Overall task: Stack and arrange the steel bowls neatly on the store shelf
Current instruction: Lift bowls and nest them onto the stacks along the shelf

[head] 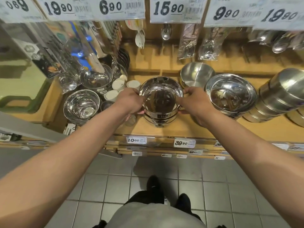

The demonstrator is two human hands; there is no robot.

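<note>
Head view — both hands [130,102] [195,104] grip the bowl stack's [161,99] apparently empty top bowl.

The centre stack of bowls [160,102] stands on the shelf [181,127], the left hand [130,102] at its 9 o'clock side and the right hand [195,104] at its 3 o'clock side, both touching it. At 1 o'clock behind it sits a single bowl [196,76]. At 3 o'clock stands another bowl stack [230,94], with lidded containers [283,94] further right. At 9 o'clock a bowl stack [81,105] sits near the front, with cups [118,88] between, and another bowl stack [96,79] at 10 o'clock
</note>
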